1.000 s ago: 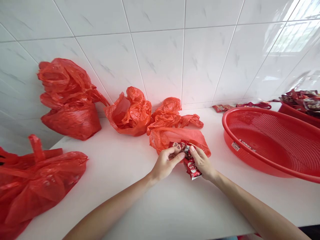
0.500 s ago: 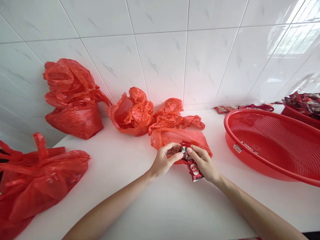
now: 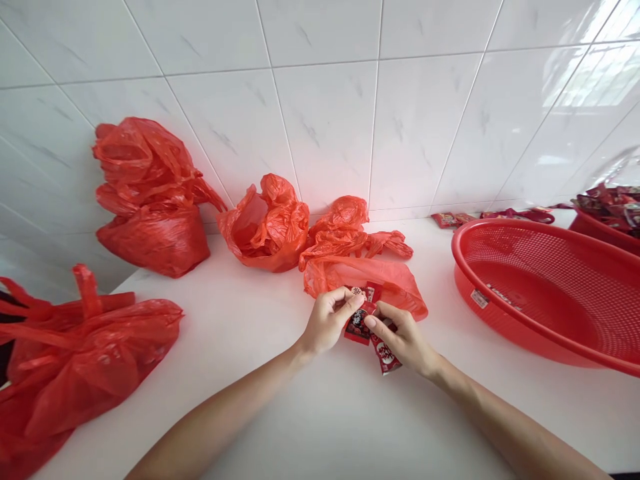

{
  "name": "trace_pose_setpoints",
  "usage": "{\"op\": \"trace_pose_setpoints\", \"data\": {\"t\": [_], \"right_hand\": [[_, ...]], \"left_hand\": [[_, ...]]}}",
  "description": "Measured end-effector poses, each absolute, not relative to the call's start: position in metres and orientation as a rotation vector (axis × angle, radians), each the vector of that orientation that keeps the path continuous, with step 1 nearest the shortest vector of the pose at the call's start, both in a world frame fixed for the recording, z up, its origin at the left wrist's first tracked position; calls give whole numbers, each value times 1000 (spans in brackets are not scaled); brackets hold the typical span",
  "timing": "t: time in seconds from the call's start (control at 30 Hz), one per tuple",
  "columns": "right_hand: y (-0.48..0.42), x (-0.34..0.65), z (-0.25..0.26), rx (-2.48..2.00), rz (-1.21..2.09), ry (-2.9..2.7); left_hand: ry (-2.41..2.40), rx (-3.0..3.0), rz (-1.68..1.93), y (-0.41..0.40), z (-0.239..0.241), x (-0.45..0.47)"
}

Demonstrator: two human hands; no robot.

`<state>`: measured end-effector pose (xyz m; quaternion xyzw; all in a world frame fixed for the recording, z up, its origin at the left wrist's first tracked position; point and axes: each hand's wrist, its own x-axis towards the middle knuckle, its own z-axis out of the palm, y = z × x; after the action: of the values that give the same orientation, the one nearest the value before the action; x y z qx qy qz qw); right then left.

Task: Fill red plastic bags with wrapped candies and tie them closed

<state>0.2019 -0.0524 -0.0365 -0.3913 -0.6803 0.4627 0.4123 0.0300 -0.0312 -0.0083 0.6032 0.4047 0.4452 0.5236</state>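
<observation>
Taking the hands as the centre of the dial, a slack near bag (image 3: 75, 360) lies on the counter (image 3: 300, 427) at nine o'clock. A tied bag (image 3: 150, 200) stands fuller against the tiles at ten. An open bag (image 3: 265, 227) is at eleven, and a crumpled bag (image 3: 350, 230) is at twelve, touching it.

The flat bag (image 3: 395, 283) lies just behind the hands, its near edge under their fingertips. The left hand (image 3: 327, 320) is curled nearly closed, with thumb and forefinger nipping the top of a small red packet (image 3: 358, 321). The right hand (image 3: 406, 339) meets it from four o'clock. It is also mostly closed, its fingertips are on the same packet, and a second packet (image 3: 385, 355) pokes out under the palm toward the counter.

I judge that the hands are gathering or squaring the sweets together at the bag's edge, with nothing yet inside the bag. Any further handling calls for a firm pinch, as the wrappers look slick. One hand would also have to come free to lift the thin film.

A red basket (image 3: 590, 257) sits at three o'clock with a small sticker (image 3: 479, 299) on its inner wall. Loose packets (image 3: 450, 219) lie by the tiles at one. A far basket (image 3: 600, 230) at two holds a heap of sweets.

The packets carry white characters on red, and the sticker carries print, but all of it is too small to read.
</observation>
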Motion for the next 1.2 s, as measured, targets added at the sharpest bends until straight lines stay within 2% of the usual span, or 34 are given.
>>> {"op": "trace_pose_setpoints", "data": {"t": [0.17, 0.5, 0.83, 0.97, 1.2], "right_hand": [[-54, 200, -36, -971, 1280, -1742], [-56, 202, -39, -964, 1133, -1832], [-48, 203, -31, -1010, 1372, -1454], [-44, 204, -30, -1149, 1292, -1203], [-44, 201, -30, -1206, 1047, -1162]], "left_hand": [[1021, 1452, 1113, -31, -9, 29], [961, 1407, 1057, -29, -8, 31], [847, 1281, 1005, -28, -10, 30], [963, 1174, 1006, -29, -16, 30], [919, 1303, 730, -45, -26, 42]]}}
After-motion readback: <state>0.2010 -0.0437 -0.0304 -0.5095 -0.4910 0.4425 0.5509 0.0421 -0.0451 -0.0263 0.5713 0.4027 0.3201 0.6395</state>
